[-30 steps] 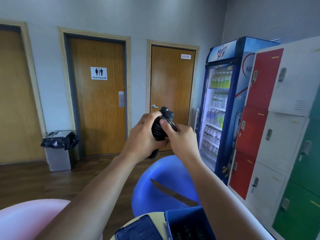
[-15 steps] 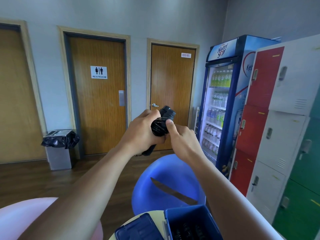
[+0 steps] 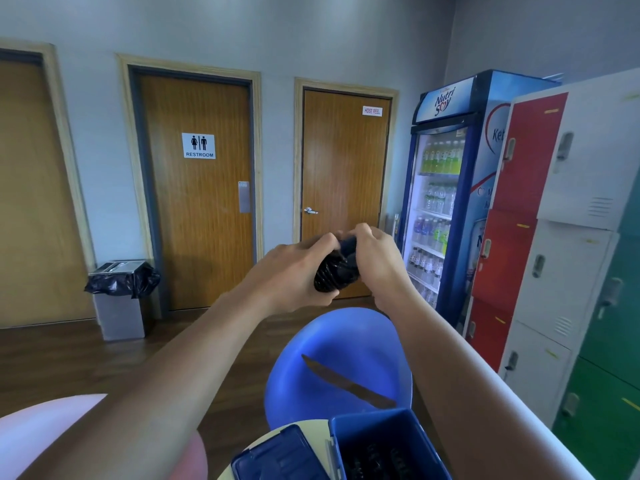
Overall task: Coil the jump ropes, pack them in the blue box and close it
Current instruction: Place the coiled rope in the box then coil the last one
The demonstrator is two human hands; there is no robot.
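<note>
Wood-floor room: restroom door (image 3: 197, 202) on far wall, drinks fridge (image 3: 446, 202) and lockers (image 3: 554, 237) along right. Both hands raised mid-room, close together on black jump rope (image 3: 334, 271) bundle. Left hand (image 3: 291, 268): fingers curled round bundle from left. Right hand (image 3: 377, 261): fingers curled over its top from right. Blue box (image 3: 381, 441) near, open, lid (image 3: 277, 459) lying at its left, dark ropes inside. Blue chair (image 3: 339, 358) just beyond box.

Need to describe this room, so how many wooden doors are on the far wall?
3: the left door, cut off by the frame edge; the restroom door in the middle; the hose reel door to its right. Others may lie outside the frame.
</note>
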